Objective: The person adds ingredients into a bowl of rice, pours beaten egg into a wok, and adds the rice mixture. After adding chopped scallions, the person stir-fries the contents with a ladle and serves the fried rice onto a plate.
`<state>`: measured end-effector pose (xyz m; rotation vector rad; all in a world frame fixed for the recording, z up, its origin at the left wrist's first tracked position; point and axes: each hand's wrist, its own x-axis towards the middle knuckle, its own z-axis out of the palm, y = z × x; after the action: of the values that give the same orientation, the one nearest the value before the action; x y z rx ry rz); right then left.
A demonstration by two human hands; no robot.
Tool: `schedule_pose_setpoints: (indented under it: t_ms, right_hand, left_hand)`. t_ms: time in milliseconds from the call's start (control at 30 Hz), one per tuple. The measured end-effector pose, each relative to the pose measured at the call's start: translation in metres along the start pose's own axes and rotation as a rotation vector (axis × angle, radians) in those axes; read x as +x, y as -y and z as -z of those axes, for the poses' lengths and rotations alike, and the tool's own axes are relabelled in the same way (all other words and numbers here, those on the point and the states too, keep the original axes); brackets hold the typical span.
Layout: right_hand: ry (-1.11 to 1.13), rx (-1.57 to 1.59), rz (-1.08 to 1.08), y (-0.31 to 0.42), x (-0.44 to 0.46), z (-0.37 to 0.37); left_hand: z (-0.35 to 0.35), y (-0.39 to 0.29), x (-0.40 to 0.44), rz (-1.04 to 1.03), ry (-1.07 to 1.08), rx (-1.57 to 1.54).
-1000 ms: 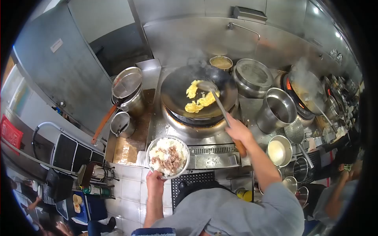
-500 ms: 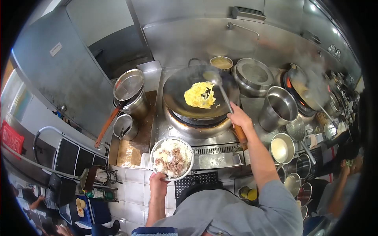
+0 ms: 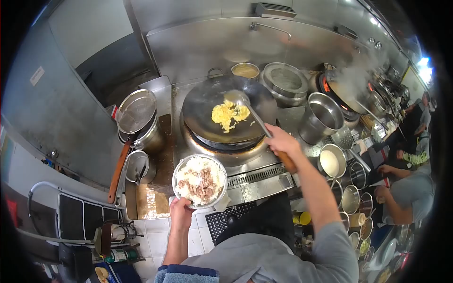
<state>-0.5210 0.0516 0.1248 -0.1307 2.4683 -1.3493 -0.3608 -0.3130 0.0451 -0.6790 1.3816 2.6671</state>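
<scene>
My left hand [image 3: 181, 210] grips the near rim of a metal bowl [image 3: 175, 175], which holds white rice [image 3: 207, 169] topped with chopped brown meat [image 3: 203, 189]. The bowl is held in front of the stove's near edge. My right hand [image 3: 282, 139] is wrapped round the wooden-ended handle of a long steel ladle [image 3: 257, 115]. The ladle's head rests in a large dark wok [image 3: 198, 106], at the far side of some broken-up scrambled egg [image 3: 226, 115]. Steam blurs the ladle's bowl slightly.
Left of the wok, a strainer [image 3: 137, 111] lies over a tall pot [image 3: 151, 137], beside a small pot [image 3: 144, 172]. On the right stand a deep steel pot [image 3: 322, 115], a lidded pot [image 3: 285, 80] and a steaming second wok [image 3: 347, 94]. A co-worker [image 3: 408, 188] is at the far right.
The egg has been broken into smaller, looser pieces by the ladle, whose head is still in the wok. The head view has turned to the right, bringing the co-worker further in.
</scene>
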Motion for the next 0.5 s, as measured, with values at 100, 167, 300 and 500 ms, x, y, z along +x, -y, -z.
schedule_pose_setpoints:
  t_ms: [100, 167, 300, 500]
  right_hand:
    - [-0.115, -0.002, -0.046, -0.001, 0.007, -0.025]
    - [0.115, 0.067, -0.024, -0.002, -0.018, -0.007]
    - [0.268, 0.035, -0.045, 0.006, -0.052, 0.023]
    - [-0.054, -0.268, 0.06, -0.003, 0.01, -0.022]
  left_hand:
    - [-0.003, 0.007, 0.013, -0.005, 0.052, -0.022]
    - [-0.003, 0.008, 0.016, 0.018, 0.087, -0.003]
    - [-0.001, -0.003, 0.017, 0.034, 0.1, 0.055]
    - [-0.027, -0.022, 0.046, -0.009, 0.16, 0.076]
